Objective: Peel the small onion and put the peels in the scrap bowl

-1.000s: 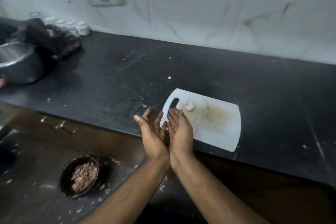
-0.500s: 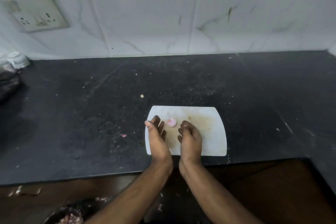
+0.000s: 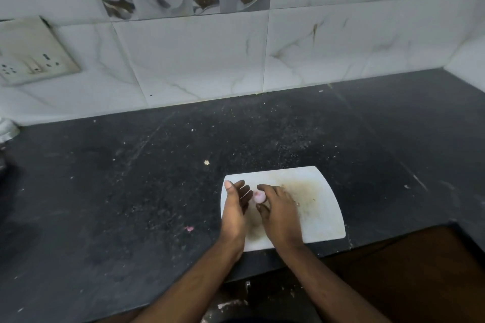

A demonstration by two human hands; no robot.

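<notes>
On the white plastic cutting board (image 3: 322, 220) at the dark stone desk's (image 3: 131, 191) front edge, the right hand (image 3: 279, 214) pinches the small pale-pink peeled onion (image 3: 259, 196). The left hand (image 3: 235, 207) stands beside it, fingers straight and relaxed.

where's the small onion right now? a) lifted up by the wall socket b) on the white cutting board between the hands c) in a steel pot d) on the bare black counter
b: the small onion sits on the white cutting board, between the left hand and right hand.
</notes>
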